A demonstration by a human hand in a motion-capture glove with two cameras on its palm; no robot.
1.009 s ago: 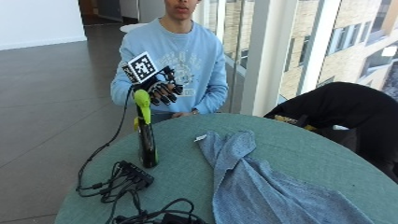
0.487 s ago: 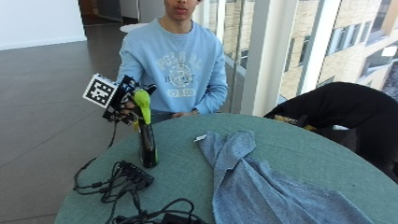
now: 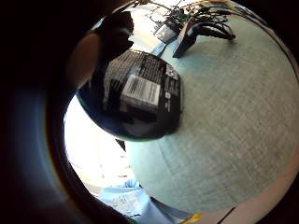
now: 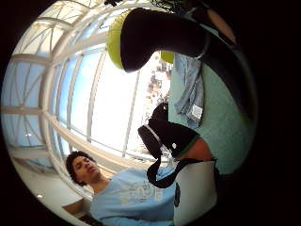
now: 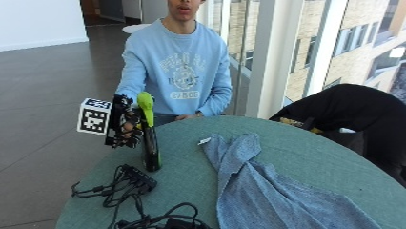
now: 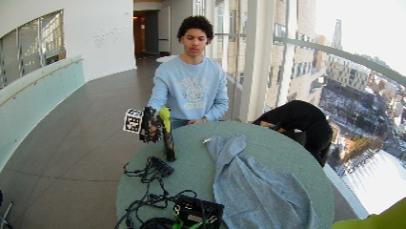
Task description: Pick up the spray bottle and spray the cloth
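The spray bottle (image 5: 149, 138) stands upright on the round green table (image 5: 317, 157), near the table's edge on the person's right side. It has a slim dark body with a printed label and barcode, visible in the little finger side palm view (image 3: 140, 93), and a lime-green trigger head on top. The gloved right hand (image 5: 126, 125) is at the bottle's neck just under the green head, its fingers curled beside it; whether they actually grip it cannot be told. A crumpled blue-grey cloth (image 5: 260, 191) lies spread on the table, well apart from the bottle. A black power strip with cables (image 5: 136, 179) sits just beside the bottle's base.
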